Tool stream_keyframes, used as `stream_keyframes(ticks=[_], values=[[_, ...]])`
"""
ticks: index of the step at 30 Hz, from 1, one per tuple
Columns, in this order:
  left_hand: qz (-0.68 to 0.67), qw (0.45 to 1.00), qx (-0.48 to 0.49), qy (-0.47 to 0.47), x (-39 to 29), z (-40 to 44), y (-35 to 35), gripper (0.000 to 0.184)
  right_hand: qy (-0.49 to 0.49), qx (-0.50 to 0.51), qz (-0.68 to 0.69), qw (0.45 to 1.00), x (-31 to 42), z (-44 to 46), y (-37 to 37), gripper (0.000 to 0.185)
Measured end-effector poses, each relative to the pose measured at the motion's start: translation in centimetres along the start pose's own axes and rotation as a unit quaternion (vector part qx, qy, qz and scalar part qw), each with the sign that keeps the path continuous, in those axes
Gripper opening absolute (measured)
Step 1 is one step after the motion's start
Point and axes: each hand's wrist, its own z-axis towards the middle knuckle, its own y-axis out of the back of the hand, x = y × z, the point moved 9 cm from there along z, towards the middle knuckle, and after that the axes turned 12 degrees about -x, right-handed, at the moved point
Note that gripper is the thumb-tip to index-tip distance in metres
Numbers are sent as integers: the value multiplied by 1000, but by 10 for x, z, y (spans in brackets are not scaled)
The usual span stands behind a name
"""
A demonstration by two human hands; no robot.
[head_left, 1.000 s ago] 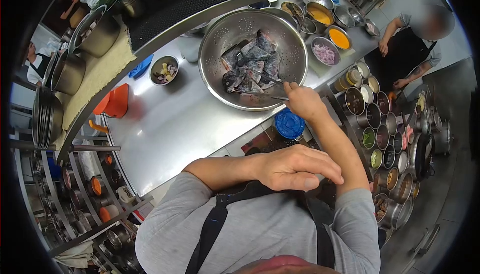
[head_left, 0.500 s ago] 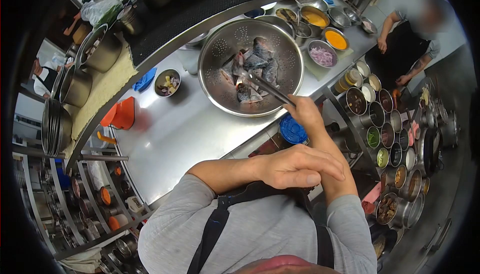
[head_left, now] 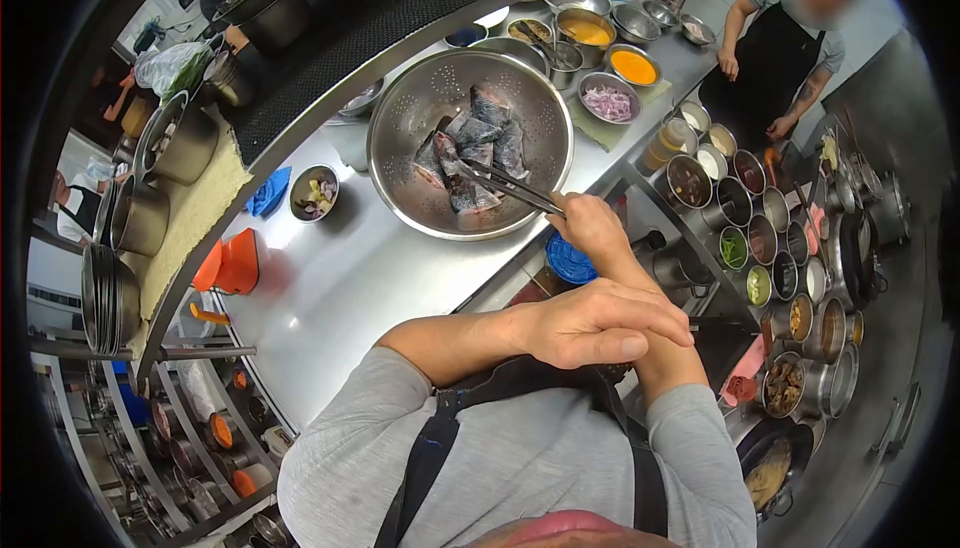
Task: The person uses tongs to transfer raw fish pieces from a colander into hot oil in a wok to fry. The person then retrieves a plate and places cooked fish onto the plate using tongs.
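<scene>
Fingers (head_left: pixel 563 216) of the right hand (head_left: pixel 588 227) clasped long silver metal tongs (head_left: pixel 532 195), the left hand (head_left: pixel 602 320) loose; grey-skinned fish chunks (head_left: pixel 478 131) seemed best pinched gently.

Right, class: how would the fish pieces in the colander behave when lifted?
The fish pieces look glossy, so they're probably slippery in the tongs. Being chunky with skin on, they may flex only slightly. Dropped ones could slide down the sloping colander.

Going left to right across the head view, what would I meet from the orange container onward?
Orange container → small bowl → steel colander holding fish pieces → bowl of purple shreds → co-worker's black apron.
</scene>
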Motion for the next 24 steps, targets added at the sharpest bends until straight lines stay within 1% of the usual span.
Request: stream_keyframes(ticks=[3,5,6,7,8,9,10,11,12,14,16,18,19,20,22,24], values=[[17,1000,-6,-4,-5,1,7,52,1,-7,-1,1000,1,-5,11,25],[70,997,-25,-1,-9,7,20,55,16,-19,7,1000,-4,-9,18,26],[93,994,-42,-24,-15,13,34,47,2,-25,7,1000,-24,-14,8,26],[122,990,-67,-19,-13,15,48,68,36,-79,35,996,-44,-21,-5,26],[94,990,-109,1,-11,16,66,76,71,-132,61,987,-54,-29,-7,26],[100,987,-126,-17,-16,19,86,78,77,-130,36,988,-32,-36,29,28],[30,987,-154,-26,-16,21,98,78,83,-128,11,988,-9,-43,67,30],[-3,984,-176,-9,-21,25,104,76,61,-106,2,992,-10,-52,75,33],[-8,983,-181,-19,-21,27,107,75,36,-86,-8,996,-16,-62,78,37],[-29,986,-163,4,-8,31,97,76,31,-109,-9,994,-24,-88,91,39],[-108,982,-139,66,17,32,72,81,15,-132,23,991,-33,-124,105,40],[-160,973,-110,122,39,36,42,81,14,-193,32,980,-42,-170,119,33],[-180,970,-90,134,49,36,30,81,-24,-176,12,984,-47,-194,121,34],[-199,966,-72,146,60,37,19,80,-48,-197,13,979,-49,-221,129,37],[-198,968,-8,154,76,45,-8,77,-106,-237,2,966,-57,-275,134,39],[-207,964,34,163,88,52,-45,77,-154,-262,-14,952,-55,-334,146,41]])
